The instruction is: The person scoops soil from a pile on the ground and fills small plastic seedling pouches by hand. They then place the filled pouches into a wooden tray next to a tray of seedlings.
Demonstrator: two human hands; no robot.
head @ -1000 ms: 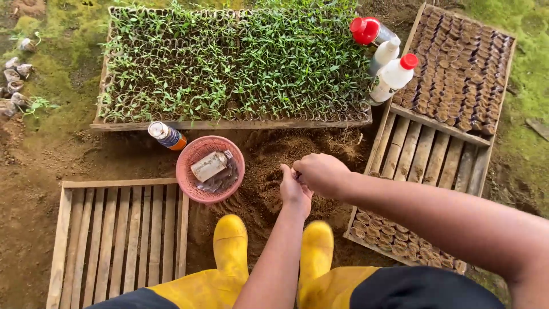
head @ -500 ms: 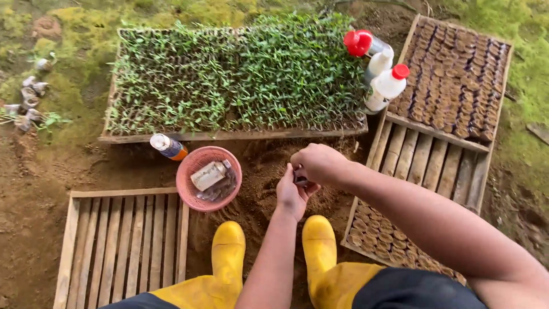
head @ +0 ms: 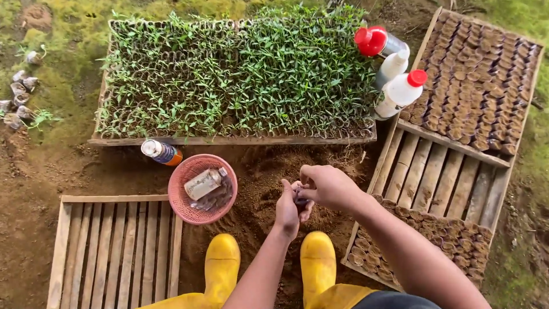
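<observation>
Both hands meet above loose brown soil (head: 269, 171): the left hand (head: 289, 207) cups a small dark object (head: 299, 200), and the right hand's (head: 329, 186) fingers pinch it. A pink basket (head: 182, 201) sits just left of the fingers; yellow boots (head: 318, 260) stand below.

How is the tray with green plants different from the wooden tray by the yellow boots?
The seedling tray is packed with green sprouts; the slatted wooden tray holds nothing. The seedling tray lies farther from the boots, beyond the pink basket; the slatted wooden tray lies beside them. Both are wooden-framed rectangles on soil.

Left hand (head: 290, 207) and right hand (head: 327, 186) pinch a small dark thing (head: 301, 198) beside a pink basket (head: 184, 200).
</observation>
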